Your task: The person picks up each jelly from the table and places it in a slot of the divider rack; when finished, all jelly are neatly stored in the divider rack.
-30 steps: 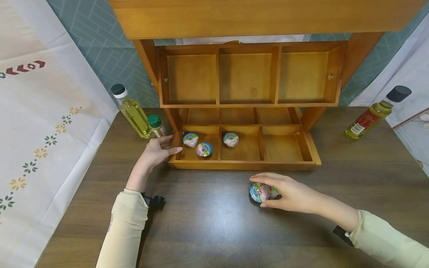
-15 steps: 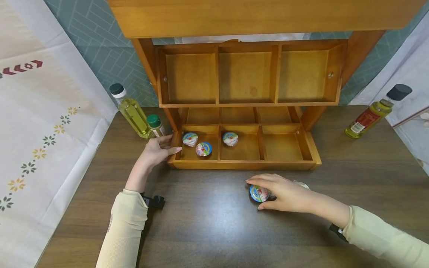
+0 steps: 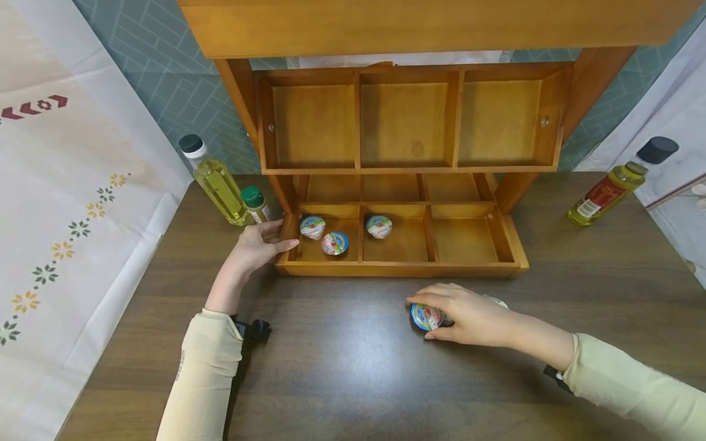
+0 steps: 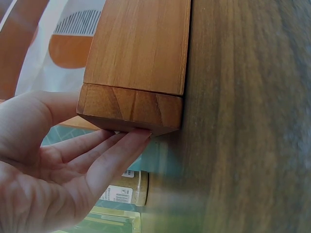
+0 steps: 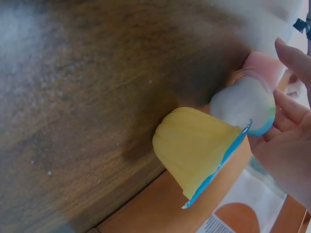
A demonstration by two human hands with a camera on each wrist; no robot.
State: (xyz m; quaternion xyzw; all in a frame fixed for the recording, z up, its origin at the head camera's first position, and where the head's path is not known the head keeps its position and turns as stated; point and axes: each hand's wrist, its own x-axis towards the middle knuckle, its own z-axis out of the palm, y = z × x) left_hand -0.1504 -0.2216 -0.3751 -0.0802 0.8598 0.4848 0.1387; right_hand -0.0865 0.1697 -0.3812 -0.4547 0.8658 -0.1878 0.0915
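Note:
At the left end of the wooden rack [image 3: 402, 269], my left hand [image 3: 250, 251] grips the lower tray's side wall. In the left wrist view its thumb goes over the top edge and its fingers lie against the outer face. My right hand [image 3: 469, 315] has thumb and fingertips around the rim of a small jelly cup [image 3: 426, 316] with a blue printed lid, in front of the rack. The right wrist view shows a pink jelly cup [image 5: 266, 69] between thumb and fingers, with a white cup [image 5: 233, 104] and a yellow cup [image 5: 194, 148] closer to the camera.
Two jelly cups [image 3: 334, 243] lie in the lower tray's left compartment and one cup [image 3: 379, 227] in its middle one. An oil bottle [image 3: 220, 187] and a green-capped jar [image 3: 255, 202] stand left of the rack. Another oil bottle [image 3: 607, 193] stands at right.
My right hand has shifted slightly left over the blue-lidded cup, covering more of the cup beside it; a pale rim now shows behind its back. My left hand stays on the rack.

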